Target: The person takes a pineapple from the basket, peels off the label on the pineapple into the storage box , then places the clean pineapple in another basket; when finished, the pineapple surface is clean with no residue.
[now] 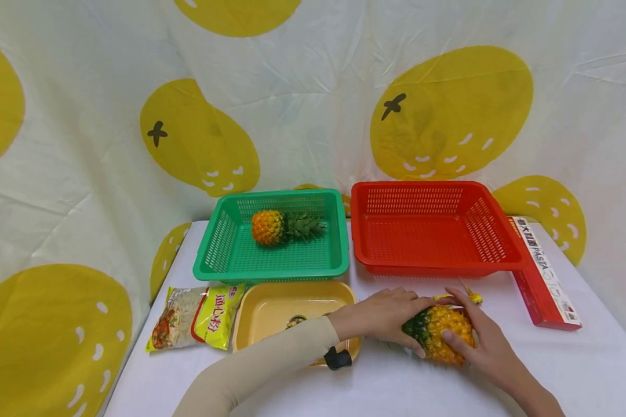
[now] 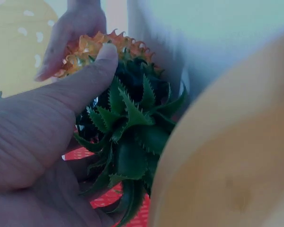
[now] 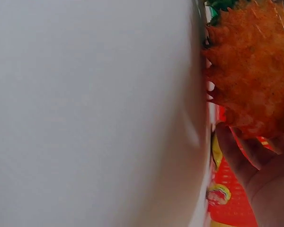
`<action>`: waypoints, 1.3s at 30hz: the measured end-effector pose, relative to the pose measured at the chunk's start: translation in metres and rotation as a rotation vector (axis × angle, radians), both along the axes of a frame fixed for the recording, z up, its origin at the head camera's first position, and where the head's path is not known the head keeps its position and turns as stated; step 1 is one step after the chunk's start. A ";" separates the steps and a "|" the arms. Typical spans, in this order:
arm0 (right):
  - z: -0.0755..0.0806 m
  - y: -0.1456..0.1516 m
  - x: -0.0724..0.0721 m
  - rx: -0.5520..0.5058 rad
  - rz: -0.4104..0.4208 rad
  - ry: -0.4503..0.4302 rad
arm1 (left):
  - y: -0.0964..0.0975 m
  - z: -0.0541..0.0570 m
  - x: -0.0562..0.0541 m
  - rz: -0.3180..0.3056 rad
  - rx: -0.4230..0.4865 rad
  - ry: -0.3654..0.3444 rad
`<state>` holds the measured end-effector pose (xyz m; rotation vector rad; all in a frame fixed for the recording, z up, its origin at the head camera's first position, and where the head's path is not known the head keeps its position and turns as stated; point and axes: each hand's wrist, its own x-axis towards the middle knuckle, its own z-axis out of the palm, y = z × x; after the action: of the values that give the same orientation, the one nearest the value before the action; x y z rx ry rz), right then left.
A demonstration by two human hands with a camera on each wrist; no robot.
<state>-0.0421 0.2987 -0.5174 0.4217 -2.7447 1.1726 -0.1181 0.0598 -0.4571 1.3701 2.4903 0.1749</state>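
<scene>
A pineapple [image 1: 451,339] with an orange-yellow body lies on its side on the table, its leafy end pointing left. My left hand [image 1: 386,315] grips it at the green end, thumb on the near side; the left wrist view shows the spiky green leaves [image 2: 132,118] beside the palm. Around the yellow body curls my right hand [image 1: 482,341], with its thumb on top and its fingers on the far side. In the right wrist view, the fingertips touch the pineapple's body [image 3: 255,71]. Just behind it, a small yellow wrapped item [image 1: 475,298] is partly hidden.
A green basket [image 1: 271,275] holding another pineapple [image 1: 268,227] stands at the back left, beside a red basket [image 1: 433,263]. A yellow tray [image 1: 247,313] sits under my left forearm. There is a pasta bag [image 1: 193,318] at left and a pasta box [image 1: 548,278] at right.
</scene>
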 end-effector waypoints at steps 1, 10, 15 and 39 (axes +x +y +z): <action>0.002 0.002 0.000 -0.018 0.002 0.013 | 0.001 0.000 0.000 -0.001 -0.013 -0.002; 0.041 0.036 -0.025 -0.118 -0.154 0.320 | 0.007 -0.002 0.000 -0.001 -0.072 -0.009; 0.051 0.057 -0.046 -0.038 -0.331 0.302 | 0.007 -0.003 -0.001 0.003 -0.083 -0.030; 0.018 0.094 -0.101 -0.067 -0.366 -0.176 | 0.016 -0.005 -0.001 0.024 -0.134 0.022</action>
<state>-0.1432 0.3927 -0.4997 -0.1953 -2.7502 1.2461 -0.1186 0.0757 -0.4619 1.2957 2.4871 -0.0015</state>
